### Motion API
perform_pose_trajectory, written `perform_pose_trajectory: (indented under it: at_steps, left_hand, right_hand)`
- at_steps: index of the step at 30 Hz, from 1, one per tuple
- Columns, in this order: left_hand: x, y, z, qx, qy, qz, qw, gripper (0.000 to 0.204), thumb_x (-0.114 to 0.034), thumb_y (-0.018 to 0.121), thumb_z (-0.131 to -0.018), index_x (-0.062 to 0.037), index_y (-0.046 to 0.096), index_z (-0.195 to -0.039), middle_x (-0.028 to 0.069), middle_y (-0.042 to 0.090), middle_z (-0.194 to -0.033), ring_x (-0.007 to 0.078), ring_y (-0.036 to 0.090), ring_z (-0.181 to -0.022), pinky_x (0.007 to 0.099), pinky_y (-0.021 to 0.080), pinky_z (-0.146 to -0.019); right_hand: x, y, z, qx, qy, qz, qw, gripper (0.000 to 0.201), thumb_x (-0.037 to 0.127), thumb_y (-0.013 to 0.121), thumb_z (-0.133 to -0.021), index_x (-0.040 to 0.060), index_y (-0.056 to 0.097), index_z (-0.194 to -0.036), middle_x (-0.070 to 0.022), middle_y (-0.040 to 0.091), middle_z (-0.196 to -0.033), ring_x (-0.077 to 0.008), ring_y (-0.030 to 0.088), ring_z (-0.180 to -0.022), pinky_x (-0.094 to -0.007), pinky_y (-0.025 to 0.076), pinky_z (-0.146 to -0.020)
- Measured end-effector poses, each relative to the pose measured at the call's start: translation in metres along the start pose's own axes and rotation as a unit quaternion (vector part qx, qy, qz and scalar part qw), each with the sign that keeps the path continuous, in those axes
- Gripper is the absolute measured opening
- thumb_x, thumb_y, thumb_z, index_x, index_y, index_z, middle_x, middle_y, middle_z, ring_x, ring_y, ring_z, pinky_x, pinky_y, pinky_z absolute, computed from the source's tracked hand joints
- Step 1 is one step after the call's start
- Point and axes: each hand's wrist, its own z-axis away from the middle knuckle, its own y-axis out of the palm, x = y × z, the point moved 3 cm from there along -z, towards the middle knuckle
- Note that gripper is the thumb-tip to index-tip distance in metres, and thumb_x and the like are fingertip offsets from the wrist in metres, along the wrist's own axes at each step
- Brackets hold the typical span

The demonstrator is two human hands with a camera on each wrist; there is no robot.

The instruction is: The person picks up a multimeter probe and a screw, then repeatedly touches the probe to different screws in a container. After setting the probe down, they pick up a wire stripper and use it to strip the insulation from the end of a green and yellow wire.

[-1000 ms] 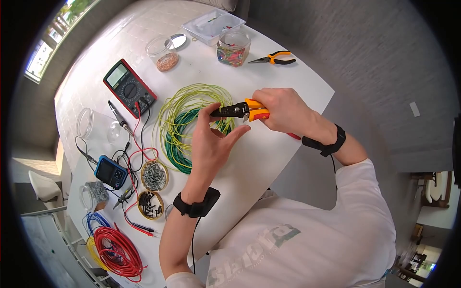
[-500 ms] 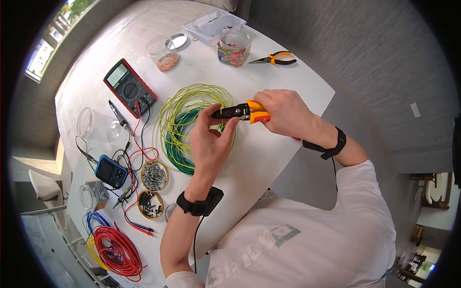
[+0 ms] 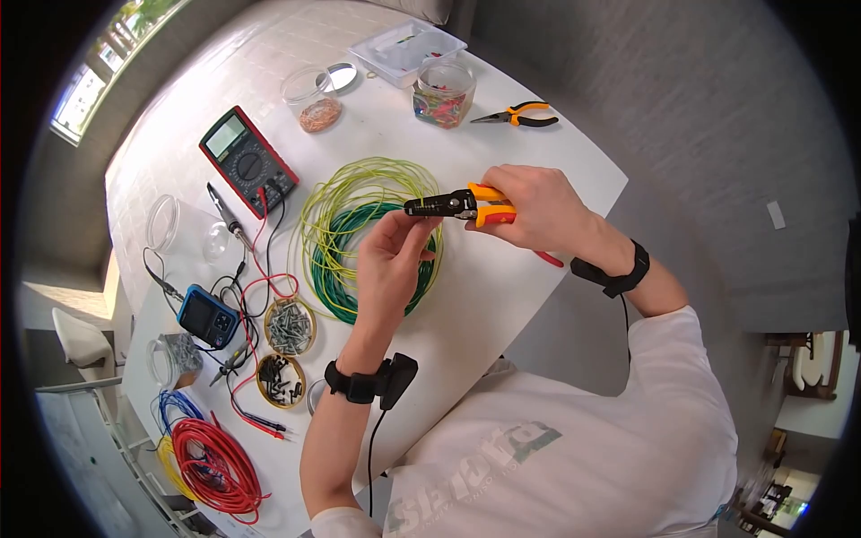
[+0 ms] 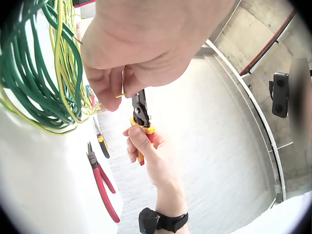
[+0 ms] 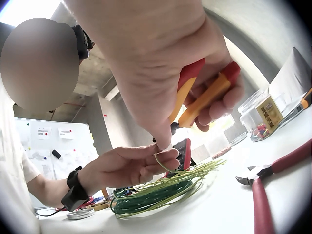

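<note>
My right hand (image 3: 543,204) grips the orange-and-red handles of a wire stripper (image 3: 439,204), whose black nose points left over the coils. Just below that nose is my left hand (image 3: 392,267), thumb and forefinger together. They pinch a thin yellow-green wire (image 5: 157,159), seen in the right wrist view; a short bit of it sticks out past the fingertips in the left wrist view, close to the stripper's nose. Under the left hand lies a coil of yellow-green wire (image 3: 350,177) with a coil of dark green wire (image 3: 325,280).
Red-handled cutters (image 4: 103,190) lie near the table edge, with orange-and-black long-nose pliers (image 3: 516,115) farther back. On the left are a multimeter (image 3: 248,161), a blue handheld device (image 3: 208,316) and a tub of screws (image 3: 290,327). A jar of colourful pieces (image 3: 443,94) stands at the back.
My left thumb and forefinger, spread about the stripper's nose a second ago, have come together and dropped below it. The stripper has shifted slightly right with my right hand.
</note>
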Motion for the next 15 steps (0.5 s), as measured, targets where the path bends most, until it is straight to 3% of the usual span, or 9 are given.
perform_pose_trajectory:
  at_steps: [6,8,15]
  left_hand:
    - [-0.002,0.004,0.0,-0.023,0.001,0.02,1.0,0.015,-0.015,0.057,-0.096,-0.0041,0.064,-0.104,0.0039,0.07,-0.097,0.006,0.062,-0.086,0.0199,0.047,-0.063]
    - [0.002,0.003,-0.002,-0.025,0.001,0.032,0.999,0.015,-0.016,0.058,-0.096,-0.0045,0.065,-0.103,0.0021,0.069,-0.092,0.0043,0.06,-0.078,0.0193,0.045,-0.06]
    - [0.008,0.007,-0.001,-0.013,-0.003,-0.014,1.0,0.013,-0.012,0.057,-0.096,-0.0041,0.064,-0.103,-0.0006,0.065,-0.085,0.0017,0.052,-0.068,0.0169,0.042,-0.057]
  right_hand:
    - [-0.01,0.007,-0.002,-0.002,-0.012,-0.007,1.0,0.035,0.019,0.08,-0.068,0.0054,0.059,-0.093,-0.0072,0.062,-0.079,-0.0278,0.061,-0.072,-0.035,0.048,-0.065]
    - [-0.011,0.008,-0.004,-0.022,-0.052,-0.014,0.998,0.038,0.01,0.077,-0.066,0.0052,0.059,-0.099,-0.0074,0.063,-0.084,-0.0276,0.061,-0.082,-0.0355,0.046,-0.075]
    - [-0.031,0.012,-0.028,0.053,-0.127,0.018,0.99,0.036,0.009,0.075,-0.068,0.0052,0.058,-0.1,-0.0082,0.061,-0.093,-0.0251,0.057,-0.095,-0.0344,0.042,-0.082]
